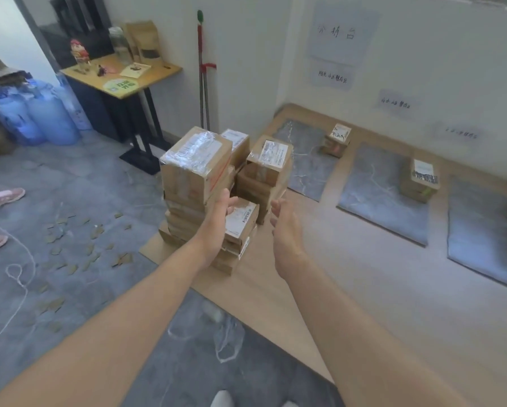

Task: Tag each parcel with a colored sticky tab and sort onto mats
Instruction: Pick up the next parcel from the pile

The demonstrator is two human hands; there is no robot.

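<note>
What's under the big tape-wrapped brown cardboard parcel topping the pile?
Under the tape-wrapped parcel are flatter brown cardboard parcels, stacked on a flat cardboard sheet. The left hand and wrist hide part of that stack.

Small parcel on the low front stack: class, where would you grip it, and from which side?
Probably grip the small parcel by its left and right faces, left hand and right hand closing in from the near side: it lies flat, label up, with taller stacks crowding behind.

Bare forearms, left hand and right hand; white shoe toes below
</note>
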